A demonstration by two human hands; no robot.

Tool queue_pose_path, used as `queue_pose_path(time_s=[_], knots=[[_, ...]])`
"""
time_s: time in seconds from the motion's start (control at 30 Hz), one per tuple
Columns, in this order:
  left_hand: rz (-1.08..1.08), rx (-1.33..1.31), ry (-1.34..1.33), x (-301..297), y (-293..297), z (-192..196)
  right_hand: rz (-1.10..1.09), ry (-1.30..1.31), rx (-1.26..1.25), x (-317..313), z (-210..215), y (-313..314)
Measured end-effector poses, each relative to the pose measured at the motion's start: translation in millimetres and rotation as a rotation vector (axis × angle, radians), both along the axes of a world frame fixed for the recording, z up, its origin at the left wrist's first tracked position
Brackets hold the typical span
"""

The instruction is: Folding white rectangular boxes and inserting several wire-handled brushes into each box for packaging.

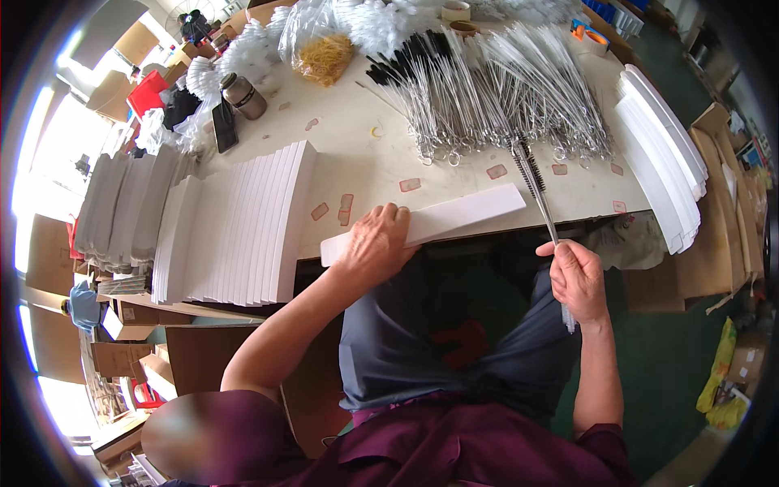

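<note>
A long, flat white cardboard sleeve (438,221) lies along the near edge of the pale worktable (365,154), the left hand (375,242) pressing flat on its left end, fingers spread. At three o'clock from it, the right hand (578,280) is closed around the twisted wire handle of a thin black-bristled bottle brush (535,183), tip pointing to twelve. Beyond lies a heap of matching wire brushes (495,81); at nine o'clock, a fanned stack of white sleeves (243,227).

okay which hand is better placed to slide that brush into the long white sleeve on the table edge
Right, probably. The right hand already grips the brush by its wire handle, while the left hand presses flat on the white sleeve, steadying it.
</note>
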State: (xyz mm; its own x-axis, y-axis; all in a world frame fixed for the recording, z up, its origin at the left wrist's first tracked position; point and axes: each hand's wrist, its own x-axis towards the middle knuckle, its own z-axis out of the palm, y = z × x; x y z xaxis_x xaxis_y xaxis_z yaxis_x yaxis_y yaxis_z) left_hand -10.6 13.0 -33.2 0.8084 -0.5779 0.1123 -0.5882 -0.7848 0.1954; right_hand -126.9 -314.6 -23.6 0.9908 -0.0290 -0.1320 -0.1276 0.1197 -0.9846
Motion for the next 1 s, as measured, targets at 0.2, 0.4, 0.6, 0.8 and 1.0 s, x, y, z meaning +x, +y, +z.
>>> queue_pose_path(time_s=[0.2,0.4,0.6,0.8,1.0], knots=[[0.313,-0.558,0.289,22.5,28.4,42.5,0.038,-0.022,-0.027,-10.0,14.9,-0.6],[0.423,-1.621,0.677,44.7,32.4,55.7,0.325,0.075,-0.005,-18.2,16.6,32.0],[0.418,-1.895,0.683,43.7,24.8,39.3,0.503,0.165,-0.103,-20.2,14.7,51.2],[0.4,-1.983,0.721,30.3,17.1,37.6,0.518,0.138,-0.224,-10.6,3.6,53.3],[0.422,-2.007,0.667,21.4,13.6,34.9,0.43,-0.042,-0.531,-4.9,2.0,51.4]])
